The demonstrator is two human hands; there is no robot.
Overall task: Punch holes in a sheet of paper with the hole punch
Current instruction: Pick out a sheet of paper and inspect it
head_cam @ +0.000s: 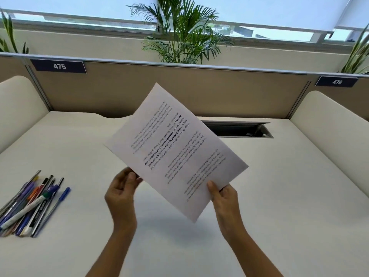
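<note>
Above the white bench, at centre: white printed sheet of paper held up, tilted, text upside down. Left hand fingers pinched on its edge at 8 o'clock; right hand fingers clamped on the edge at 5 o'clock. Loose pile of pens and markers lies on bench at 9 o'clock, well apart.

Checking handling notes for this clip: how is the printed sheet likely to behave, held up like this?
The sheet, pinched by the left hand and right hand along its lower edges, looks flat, so probably light and briefly self-supporting. With one grip it would likely droop. Its thin edges probably crease easily.
</note>
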